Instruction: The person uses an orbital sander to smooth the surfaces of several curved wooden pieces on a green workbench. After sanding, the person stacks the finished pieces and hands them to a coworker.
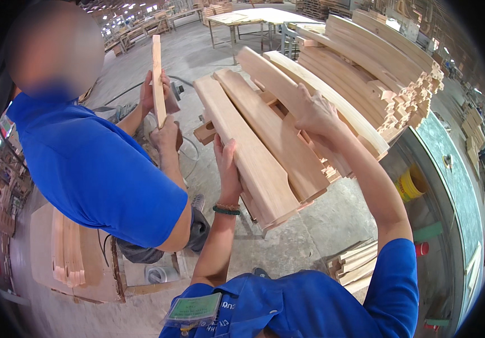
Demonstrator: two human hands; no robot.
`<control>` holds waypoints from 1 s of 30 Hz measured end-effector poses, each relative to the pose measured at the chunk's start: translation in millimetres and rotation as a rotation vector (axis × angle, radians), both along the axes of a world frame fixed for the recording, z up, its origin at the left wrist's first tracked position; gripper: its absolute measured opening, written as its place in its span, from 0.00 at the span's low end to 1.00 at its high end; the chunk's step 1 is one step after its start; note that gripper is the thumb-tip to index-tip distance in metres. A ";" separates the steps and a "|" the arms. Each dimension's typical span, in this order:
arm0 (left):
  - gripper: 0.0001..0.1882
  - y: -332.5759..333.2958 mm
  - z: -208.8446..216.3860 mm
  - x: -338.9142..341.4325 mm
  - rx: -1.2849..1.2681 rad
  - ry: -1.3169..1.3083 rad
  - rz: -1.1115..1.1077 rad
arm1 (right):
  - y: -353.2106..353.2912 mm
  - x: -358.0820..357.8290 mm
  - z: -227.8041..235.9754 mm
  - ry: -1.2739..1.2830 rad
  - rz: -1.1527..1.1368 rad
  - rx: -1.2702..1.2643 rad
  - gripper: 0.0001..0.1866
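Observation:
My right hand [318, 115] is closed over a pale wooden board [270, 79], slanted above the stack with its far end slightly blurred. My left hand [228, 169] grips the near-left edge of another shaped wooden board [242, 149], thumb up along its side; some of its fingers are hidden. Between the two lies a similar curved board [276, 129], side by side with the left one. Beneath them, more wooden pieces show in part. A dark beaded bracelet circles my left wrist.
To the left, a person in a blue shirt [96, 169] holds a narrow wooden piece [157, 79] upright. Tall stacks of curved boards [361, 62] stand at far right. A yellow bucket [410, 183] sits beside a green-topped bench [451, 163]. Wooden strips [358, 265] lie low near me.

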State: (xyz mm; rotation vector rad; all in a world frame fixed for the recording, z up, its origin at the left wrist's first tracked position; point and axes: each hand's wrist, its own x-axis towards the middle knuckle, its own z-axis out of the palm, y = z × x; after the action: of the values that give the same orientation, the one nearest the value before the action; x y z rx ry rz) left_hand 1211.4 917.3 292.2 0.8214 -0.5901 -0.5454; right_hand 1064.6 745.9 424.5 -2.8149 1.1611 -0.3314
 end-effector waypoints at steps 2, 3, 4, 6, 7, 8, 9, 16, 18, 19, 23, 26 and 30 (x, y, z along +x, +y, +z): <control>0.40 2.3 -3.8 7.1 0.013 -0.019 0.013 | 13.7 -15.0 14.2 -0.145 -0.016 0.072 0.50; 0.40 -0.3 -4.7 4.9 0.011 -0.015 0.019 | 10.7 -31.9 14.1 -0.247 0.009 0.082 0.50; 0.41 -2.2 -4.7 3.6 0.004 -0.017 0.018 | 9.0 -47.4 13.2 -0.351 0.039 0.091 0.49; 0.41 1.5 -4.4 3.7 0.014 -0.023 0.027 | 28.6 -71.2 17.8 -0.514 0.097 0.249 0.47; 0.39 7.3 -2.3 9.1 -0.016 -0.041 0.036 | 45.0 -78.7 22.8 -0.572 0.118 0.334 0.47; 0.39 12.1 1.8 11.6 0.049 -0.098 0.047 | 58.0 -91.0 23.2 -0.626 0.124 0.412 0.47; 0.39 17.8 9.7 10.7 0.116 -0.153 0.052 | 63.1 -103.5 13.9 -0.653 0.123 0.318 0.46; 0.41 50.1 97.9 -100.4 0.043 -0.534 0.178 | 111.4 -166.2 -5.2 -0.777 0.176 0.310 0.49; 0.40 52.3 110.1 -137.2 -0.102 -0.339 -0.165 | 133.6 -165.7 -10.6 -0.836 0.266 0.418 0.53; 0.40 50.6 108.9 -153.9 -0.175 -0.229 -0.343 | 145.2 -168.9 -13.5 -0.787 0.324 0.471 0.53; 0.37 59.4 115.3 -186.3 -0.134 0.016 -0.218 | 97.3 -189.2 11.0 -0.625 0.502 0.594 0.41; 0.34 65.0 103.1 -190.0 -0.109 0.026 -0.140 | 19.8 -163.3 17.5 -0.394 0.068 -0.023 0.41; 0.30 74.4 98.0 -198.6 -0.056 0.011 -0.105 | -28.7 -118.7 24.0 -0.011 -0.005 0.115 0.46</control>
State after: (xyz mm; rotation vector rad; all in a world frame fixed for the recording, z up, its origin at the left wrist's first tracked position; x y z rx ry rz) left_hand 1012.8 991.7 390.3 0.7367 -0.6385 -0.6258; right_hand 945.9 717.3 448.5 -2.7084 1.1465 -0.2706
